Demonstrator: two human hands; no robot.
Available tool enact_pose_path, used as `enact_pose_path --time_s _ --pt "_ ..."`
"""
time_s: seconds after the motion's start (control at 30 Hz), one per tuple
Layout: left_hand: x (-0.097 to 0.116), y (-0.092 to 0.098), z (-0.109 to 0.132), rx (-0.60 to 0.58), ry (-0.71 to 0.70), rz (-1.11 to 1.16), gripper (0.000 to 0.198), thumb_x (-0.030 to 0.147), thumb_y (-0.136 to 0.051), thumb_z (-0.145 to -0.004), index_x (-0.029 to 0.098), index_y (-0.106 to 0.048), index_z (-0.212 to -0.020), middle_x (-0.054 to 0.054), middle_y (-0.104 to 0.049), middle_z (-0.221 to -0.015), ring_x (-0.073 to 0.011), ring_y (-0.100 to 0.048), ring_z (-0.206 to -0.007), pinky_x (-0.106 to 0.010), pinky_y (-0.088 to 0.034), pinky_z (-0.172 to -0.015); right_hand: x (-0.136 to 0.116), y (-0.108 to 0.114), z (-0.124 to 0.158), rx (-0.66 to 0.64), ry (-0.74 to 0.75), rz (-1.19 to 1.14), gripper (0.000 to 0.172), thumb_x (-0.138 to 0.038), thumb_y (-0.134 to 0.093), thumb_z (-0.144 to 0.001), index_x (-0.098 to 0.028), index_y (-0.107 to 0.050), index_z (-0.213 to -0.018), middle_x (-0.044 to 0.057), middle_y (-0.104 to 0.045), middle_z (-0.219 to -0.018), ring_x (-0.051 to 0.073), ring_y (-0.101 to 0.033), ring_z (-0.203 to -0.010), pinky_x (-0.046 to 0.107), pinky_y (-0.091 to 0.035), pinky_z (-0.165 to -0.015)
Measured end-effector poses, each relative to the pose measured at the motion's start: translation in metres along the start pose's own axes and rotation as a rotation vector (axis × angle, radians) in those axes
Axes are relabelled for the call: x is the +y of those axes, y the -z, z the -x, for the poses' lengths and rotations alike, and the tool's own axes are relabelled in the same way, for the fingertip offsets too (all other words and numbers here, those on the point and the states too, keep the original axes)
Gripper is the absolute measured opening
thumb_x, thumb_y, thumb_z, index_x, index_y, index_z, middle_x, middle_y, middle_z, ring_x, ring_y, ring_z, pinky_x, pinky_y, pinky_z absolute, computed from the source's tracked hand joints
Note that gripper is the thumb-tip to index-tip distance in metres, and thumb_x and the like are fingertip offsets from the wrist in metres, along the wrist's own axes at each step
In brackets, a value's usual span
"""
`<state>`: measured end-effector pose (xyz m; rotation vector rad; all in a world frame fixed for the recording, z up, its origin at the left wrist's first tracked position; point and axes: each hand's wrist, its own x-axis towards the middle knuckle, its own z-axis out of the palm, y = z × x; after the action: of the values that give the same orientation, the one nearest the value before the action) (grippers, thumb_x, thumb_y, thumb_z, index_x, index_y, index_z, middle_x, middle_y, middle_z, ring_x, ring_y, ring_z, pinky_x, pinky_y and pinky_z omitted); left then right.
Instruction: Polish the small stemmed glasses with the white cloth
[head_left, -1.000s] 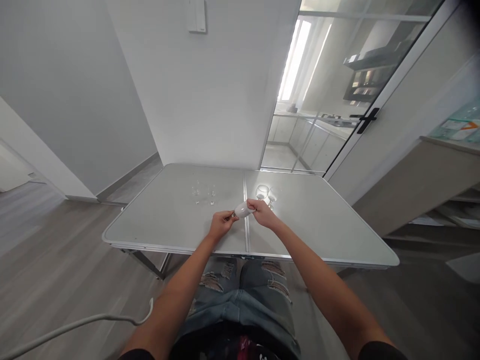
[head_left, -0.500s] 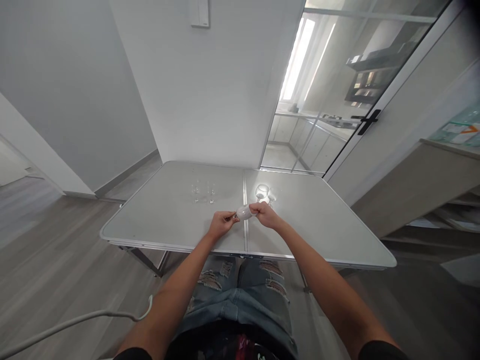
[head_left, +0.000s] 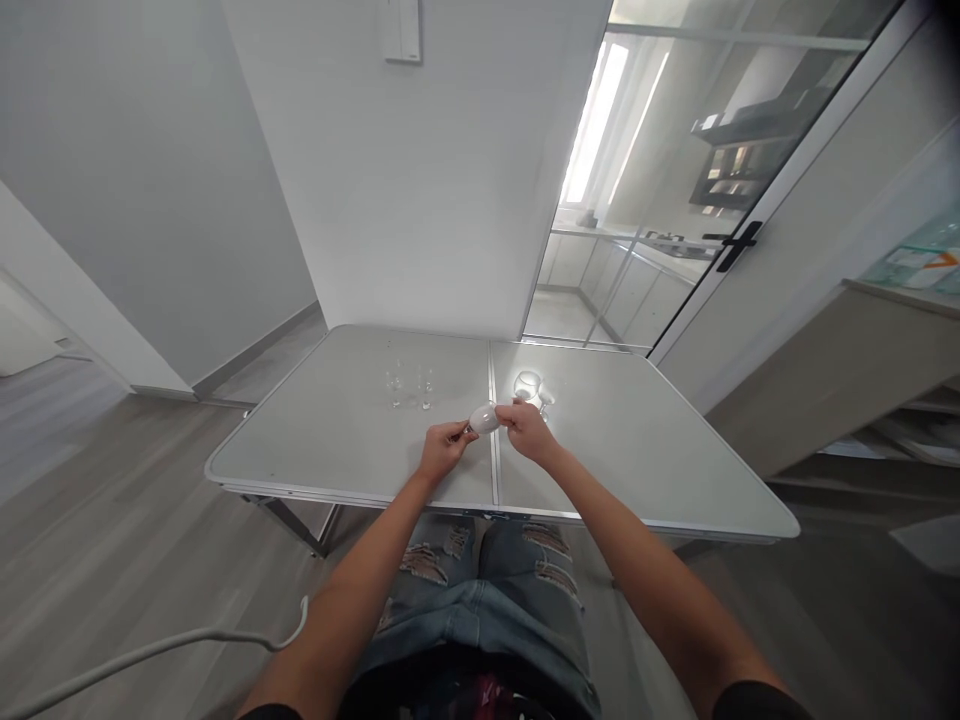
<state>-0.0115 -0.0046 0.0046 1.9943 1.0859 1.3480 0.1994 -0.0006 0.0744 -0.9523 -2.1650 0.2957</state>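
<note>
Over the table's middle seam, a wine glass [head_left: 484, 418] lies tilted sideways between my two hands, its bowl looking whitish. My left hand [head_left: 445, 447] is closed in a pinch on its narrow left end, where the fingers cover most of the stem. At the bowl's right end, my right hand [head_left: 526, 427] is closed with its fingers against the rim; whether a cloth is inside the bowl I cannot tell. Just beyond that hand stands a clear round-bowled stemmed glass [head_left: 527, 384], with another clear glass [head_left: 547, 401] beside it, partly hidden.
Several small clear glasses [head_left: 425, 388] stand on the left half of the grey folding table [head_left: 315, 420]. A white wall rises behind the table, and a glass door [head_left: 637, 180] with a black handle is at the right. A pale curved hook [head_left: 292, 632] juts in low at the left.
The wine glass has turned slightly in my hands and shifted a little left and up. Both hands keep their hold; the view has moved slightly.
</note>
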Motion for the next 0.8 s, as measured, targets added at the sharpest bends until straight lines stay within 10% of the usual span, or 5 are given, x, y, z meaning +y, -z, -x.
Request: enact_pose_path --time_s 0.17,0.4,0.63,0.8 --pt "0.001 -0.003 0.001 -0.009 -0.005 -0.038 0.033 0.044 -0.062 -0.088 0.016 -0.074 -0.075 0.002 -0.052 -0.059 -0.0106 -0.043 -0.057 -0.023 -0.034 -0.058 0.018 0.010 0.016 0.062 0.197 0.244 0.021 -0.002 -0.042 -0.066 -0.022 -0.047 -0.064 -0.005 -0.037 -0.057 0.014 -0.031 -0.058 0.040 -0.035 -0.098" --pt "-0.002 -0.002 -0.001 0.198 0.080 -0.018 0.037 0.046 -0.063 -0.087 0.015 -0.069 -0.069 0.002 -0.052 -0.059 -0.0101 -0.041 -0.055 -0.023 -0.035 -0.058 0.009 -0.012 0.023 0.798 -0.340 -0.198 0.023 -0.011 -0.043 -0.073 -0.023 -0.024 -0.069 -0.005 -0.023 -0.068 0.013 -0.026 -0.062 0.027 -0.031 -0.062" --pt "0.002 -0.001 -0.001 0.186 0.050 0.051 0.037 0.047 -0.066 -0.085 0.014 -0.071 -0.070 0.001 -0.052 -0.059 -0.0104 -0.043 -0.057 -0.023 -0.037 -0.058 0.009 -0.048 0.005 0.776 -0.634 -0.599 0.033 -0.029 -0.067 -0.071 -0.024 -0.041 -0.091 -0.006 -0.042 -0.079 0.011 -0.043 -0.066 0.022 -0.040 -0.059" --pt "0.001 0.000 -0.001 0.233 0.068 0.052 0.035 0.048 -0.065 -0.085 0.015 -0.075 -0.079 -0.002 -0.062 -0.066 -0.0126 -0.049 -0.061 -0.025 -0.041 -0.060 0.012 -0.073 0.002 0.729 -0.707 -1.076 0.072 -0.024 -0.074 -0.062 -0.031 -0.038 -0.124 -0.001 -0.062 -0.102 0.016 -0.063 -0.080 0.029 -0.053 -0.069"
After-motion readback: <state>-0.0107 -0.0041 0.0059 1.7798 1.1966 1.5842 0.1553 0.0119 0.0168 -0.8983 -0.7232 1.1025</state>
